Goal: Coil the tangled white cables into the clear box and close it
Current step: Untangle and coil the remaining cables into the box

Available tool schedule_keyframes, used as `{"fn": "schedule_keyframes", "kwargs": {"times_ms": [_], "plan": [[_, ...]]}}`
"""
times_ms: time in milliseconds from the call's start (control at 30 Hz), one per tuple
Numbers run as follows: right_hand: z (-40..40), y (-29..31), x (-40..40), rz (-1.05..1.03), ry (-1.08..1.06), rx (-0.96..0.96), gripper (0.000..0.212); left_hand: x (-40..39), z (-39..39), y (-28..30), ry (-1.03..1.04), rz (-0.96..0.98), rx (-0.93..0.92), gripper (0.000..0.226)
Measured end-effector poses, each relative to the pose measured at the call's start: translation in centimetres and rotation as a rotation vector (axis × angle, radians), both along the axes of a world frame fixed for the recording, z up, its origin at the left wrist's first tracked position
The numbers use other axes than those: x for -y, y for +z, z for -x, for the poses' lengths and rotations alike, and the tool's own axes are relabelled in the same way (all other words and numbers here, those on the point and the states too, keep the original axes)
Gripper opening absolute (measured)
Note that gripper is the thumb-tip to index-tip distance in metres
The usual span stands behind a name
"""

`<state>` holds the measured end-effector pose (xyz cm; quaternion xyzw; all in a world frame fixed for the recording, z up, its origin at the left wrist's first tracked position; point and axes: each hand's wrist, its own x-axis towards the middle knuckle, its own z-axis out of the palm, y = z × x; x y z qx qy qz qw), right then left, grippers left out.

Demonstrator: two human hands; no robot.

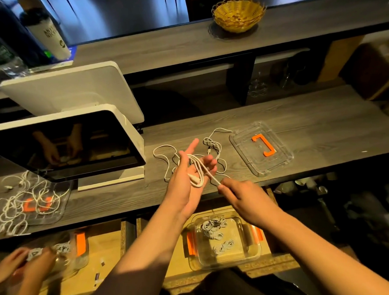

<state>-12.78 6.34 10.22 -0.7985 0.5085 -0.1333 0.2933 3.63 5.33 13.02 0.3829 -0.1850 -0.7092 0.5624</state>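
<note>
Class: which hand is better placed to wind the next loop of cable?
Probably the right hand: it pinches the white cable near its free end, while the left hand, fingers straight, serves as the form.

2 boxes, 2 lids, 4 hands

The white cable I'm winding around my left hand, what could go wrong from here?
1. The white cable trails back into a loose tangle on the counter; pulling with the right hand could tighten a knot.
2. The left hand has straight, spread fingers, so the loops may slip off.
3. The clear box sits below the counter edge; the coil might unravel on the way down.
</note>
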Motion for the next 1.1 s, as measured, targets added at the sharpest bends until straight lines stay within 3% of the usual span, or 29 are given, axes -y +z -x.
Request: {"fn": "schedule_keyframes", "kwargs": {"times_ms": [67, 200, 267, 367, 400, 500, 600, 667, 767, 867, 967, 1033, 1100], "plan": [[-0.7, -0.2, -0.5, -0.021, 0.042, -0.07, 0.027, 0.4, 0.2, -0.2, 0.091, -0.012, -0.048, 0.045], [-1.8, -0.2, -1.5, -0.05, 0.134, -0.126, 0.034, 1.5, 0.2, -0.7, 0.198, -0.051, 0.026, 0.045], [-2.2, 0.2, -2.1, -0.044, 0.189, -0.132, 0.035, 1.7, -0.2, -1.4, 0.158, 0.005, 0.31, 0.041], [-2.2, 1.9, -1.8, 0.051, 0.208, -0.107, 0.024, 1.4, -0.4, -2.5, -0.051, 0.145, 0.971, 0.036], [-2.0, 2.6, -1.4, 0.086, 0.211, -0.087, 0.019, 1.1, -0.2, -2.4, -0.142, 0.15, 1.065, 0.037], [-1.3, 4.4, 0.1, 0.169, 0.206, -0.04, 0.012, 0.3, 0.2, -2.1, -0.369, 0.029, 0.981, 0.05], [-0.2, 5.4, 1.8, 0.279, 0.096, -0.035, 0.02, -0.3, 0.1, -1.7, -0.614, -0.117, 0.739, 0.077], [0.6, 5.7, 3.3, 0.321, 0.03, -0.037, 0.032, -0.7, 0.0, -1.3, -0.756, -0.09, 0.544, 0.071], [1.2, 6.1, 4.6, 0.288, 0.052, 0.065, 0.042, -0.6, -0.5, -0.6, -0.877, 0.054, 0.613, 0.062], [1.7, 6.1, 5.1, 0.268, 0.021, 0.123, 0.037, 0.0, -1.0, 0.1, -0.73, 0.114, 0.701, 0.037], [2.5, 5.7, 5.2, 0.2, -0.08, 0.154, 0.031, 0.1, -1.4, 0.2, -0.449, 0.109, 0.646, 0.035], [3.0, 5.1, 5.2, 0.109, -0.114, 0.194, 0.026, 0.1, -1.2, 0.5, -0.284, 0.066, 0.546, 0.037], [3.1, 4.4, 4.8, 0.01, -0.101, 0.221, 0.022, 0.4, -0.8, 0.7, -0.142, 0.026, 0.299, 0.044]]}}
